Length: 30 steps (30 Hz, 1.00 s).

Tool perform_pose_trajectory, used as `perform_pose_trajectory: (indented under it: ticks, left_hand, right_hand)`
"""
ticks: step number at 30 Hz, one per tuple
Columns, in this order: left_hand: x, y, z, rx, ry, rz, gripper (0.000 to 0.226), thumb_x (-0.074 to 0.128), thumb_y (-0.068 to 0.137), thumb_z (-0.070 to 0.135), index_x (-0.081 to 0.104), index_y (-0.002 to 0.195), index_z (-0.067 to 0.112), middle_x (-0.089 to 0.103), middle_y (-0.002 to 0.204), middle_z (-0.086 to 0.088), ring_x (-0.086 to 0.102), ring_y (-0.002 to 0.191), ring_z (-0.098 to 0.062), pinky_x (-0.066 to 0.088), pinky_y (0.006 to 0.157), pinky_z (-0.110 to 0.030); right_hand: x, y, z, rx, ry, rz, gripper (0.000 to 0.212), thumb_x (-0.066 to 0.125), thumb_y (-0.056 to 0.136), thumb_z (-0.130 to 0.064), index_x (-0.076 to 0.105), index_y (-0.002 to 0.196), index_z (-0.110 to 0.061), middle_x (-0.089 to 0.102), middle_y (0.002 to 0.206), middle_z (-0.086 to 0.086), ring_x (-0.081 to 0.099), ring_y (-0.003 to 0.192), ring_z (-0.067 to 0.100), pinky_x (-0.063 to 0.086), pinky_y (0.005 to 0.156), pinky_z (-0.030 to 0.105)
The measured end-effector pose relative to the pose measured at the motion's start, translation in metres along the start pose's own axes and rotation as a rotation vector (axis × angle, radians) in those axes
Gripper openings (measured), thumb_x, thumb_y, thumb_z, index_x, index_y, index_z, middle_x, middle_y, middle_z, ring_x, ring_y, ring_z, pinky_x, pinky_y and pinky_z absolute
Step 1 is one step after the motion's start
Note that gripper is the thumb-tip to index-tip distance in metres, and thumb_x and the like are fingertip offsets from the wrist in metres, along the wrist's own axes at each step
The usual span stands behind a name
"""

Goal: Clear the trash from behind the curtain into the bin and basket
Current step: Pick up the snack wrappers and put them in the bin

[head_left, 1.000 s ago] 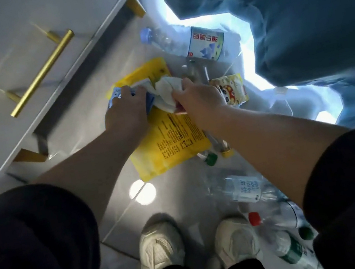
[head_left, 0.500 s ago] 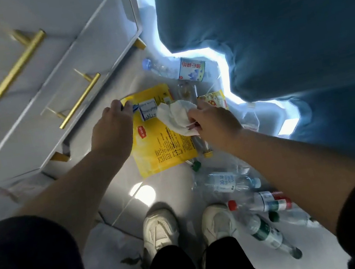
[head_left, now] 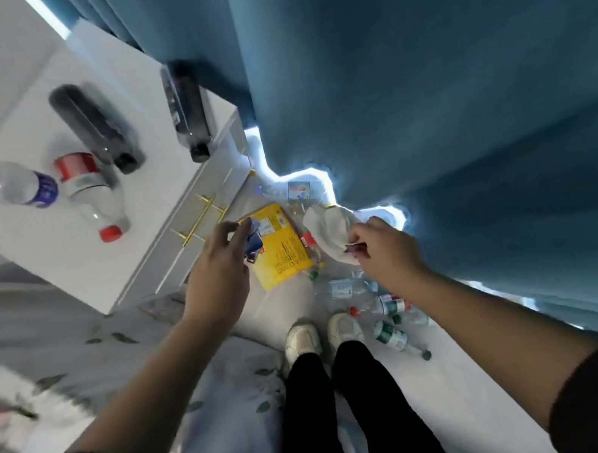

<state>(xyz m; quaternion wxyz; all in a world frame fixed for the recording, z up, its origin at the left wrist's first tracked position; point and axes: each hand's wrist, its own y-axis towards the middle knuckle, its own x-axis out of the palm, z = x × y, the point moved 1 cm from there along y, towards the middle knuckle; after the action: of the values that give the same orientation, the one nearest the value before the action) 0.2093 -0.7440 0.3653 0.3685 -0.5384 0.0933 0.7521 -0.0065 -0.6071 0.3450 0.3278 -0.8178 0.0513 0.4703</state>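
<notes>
My left hand hovers above the floor and pinches a small blue and white packet at its fingertips. A crumpled white tissue hangs from my right hand, which grips it near the blue curtain. Between the hands, flat on the floor, lies a yellow bag. Several empty plastic bottles lie by my shoes. One more bottle lies at the curtain's hem. No bin or basket is in view.
A white nightstand with gold handles stands at the left. It carries a blue-capped bottle, a red-labelled bottle and two dark bottles. Leaf-patterned bedding lies at the lower left.
Both hands have lifted away from the floor, the right with the tissue and the left with the blue packet. The view has risen, and the nightstand top now shows.
</notes>
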Motion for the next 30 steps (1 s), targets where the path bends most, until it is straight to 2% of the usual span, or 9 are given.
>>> perform_pose_trajectory:
  ticks: [4, 7, 11, 14, 17, 23, 26, 30]
  left_hand:
    - [-0.072, -0.054, 0.055, 0.025, -0.129, 0.107, 0.060, 0.058, 0.081, -0.003, 0.048, 0.137, 0.015, 0.047, 0.129, -0.008, 0.059, 0.097, -0.035, 0.054, 0.073, -0.044]
    - [-0.097, -0.085, 0.092, 0.085, -0.210, 0.162, 0.060, 0.055, 0.077, -0.003, 0.051, 0.134, 0.015, 0.050, 0.126, -0.007, 0.060, 0.099, -0.033, 0.053, 0.077, -0.043]
    - [-0.103, -0.111, 0.151, 0.164, -0.294, 0.145, 0.061, 0.057, 0.073, -0.012, 0.056, 0.131, 0.010, 0.053, 0.122, -0.010, 0.057, 0.102, -0.025, 0.046, 0.083, -0.030]
    - [-0.095, -0.121, 0.196, 0.272, -0.322, 0.090, 0.060, 0.057, 0.073, -0.014, 0.056, 0.130, 0.007, 0.053, 0.122, -0.010, 0.056, 0.105, -0.025, 0.046, 0.089, -0.030]
    - [-0.088, -0.132, 0.240, 0.376, -0.315, 0.036, 0.058, 0.056, 0.076, -0.010, 0.055, 0.130, 0.009, 0.052, 0.123, -0.007, 0.052, 0.106, -0.019, 0.036, 0.088, -0.016]
    - [-0.061, -0.174, 0.326, 0.555, -0.254, 0.026, 0.050, 0.054, 0.078, -0.006, 0.058, 0.125, 0.011, 0.053, 0.123, -0.006, 0.058, 0.098, -0.023, 0.044, 0.085, -0.028]
    - [-0.035, -0.204, 0.373, 0.584, -0.260, 0.021, 0.049, 0.055, 0.079, -0.007, 0.059, 0.125, 0.010, 0.053, 0.122, -0.007, 0.057, 0.100, -0.021, 0.036, 0.086, -0.016]
    - [0.008, -0.260, 0.442, 0.647, -0.305, -0.003, 0.046, 0.053, 0.084, -0.003, 0.057, 0.127, 0.011, 0.052, 0.123, -0.005, 0.053, 0.102, -0.016, 0.034, 0.086, -0.014]
  right_hand:
    - [-0.064, -0.097, -0.022, 0.111, 0.150, 0.128, 0.013, 0.063, 0.088, -0.025, 0.064, 0.101, -0.024, 0.059, 0.107, -0.001, 0.063, 0.087, 0.027, 0.052, 0.073, 0.038]
    - [-0.095, -0.158, -0.025, 0.190, 0.238, 0.240, 0.016, 0.064, 0.086, -0.021, 0.064, 0.102, -0.024, 0.059, 0.109, -0.002, 0.061, 0.090, 0.025, 0.051, 0.074, 0.037]
    - [-0.118, -0.214, -0.009, 0.285, 0.290, 0.349, 0.017, 0.065, 0.085, -0.020, 0.063, 0.101, -0.025, 0.058, 0.109, -0.006, 0.061, 0.090, 0.021, 0.051, 0.075, 0.035]
    - [-0.133, -0.249, 0.012, 0.332, 0.303, 0.448, 0.015, 0.065, 0.085, -0.020, 0.064, 0.100, -0.023, 0.060, 0.108, -0.005, 0.061, 0.087, 0.021, 0.049, 0.072, 0.031]
    - [-0.143, -0.285, 0.039, 0.392, 0.315, 0.520, 0.015, 0.064, 0.087, -0.022, 0.064, 0.102, -0.023, 0.060, 0.108, -0.005, 0.061, 0.085, 0.020, 0.050, 0.073, 0.031]
    - [-0.133, -0.371, 0.108, 0.518, 0.343, 0.613, 0.014, 0.062, 0.090, -0.025, 0.063, 0.104, -0.024, 0.058, 0.109, -0.004, 0.060, 0.087, 0.019, 0.038, 0.068, 0.026]
    - [-0.120, -0.424, 0.149, 0.537, 0.318, 0.656, 0.017, 0.062, 0.090, -0.026, 0.064, 0.106, -0.023, 0.059, 0.108, -0.003, 0.061, 0.090, 0.019, 0.040, 0.067, 0.025]
    - [-0.103, -0.501, 0.207, 0.604, 0.371, 0.724, 0.017, 0.063, 0.089, -0.025, 0.065, 0.105, -0.022, 0.060, 0.107, -0.003, 0.060, 0.086, 0.018, 0.043, 0.066, 0.028]
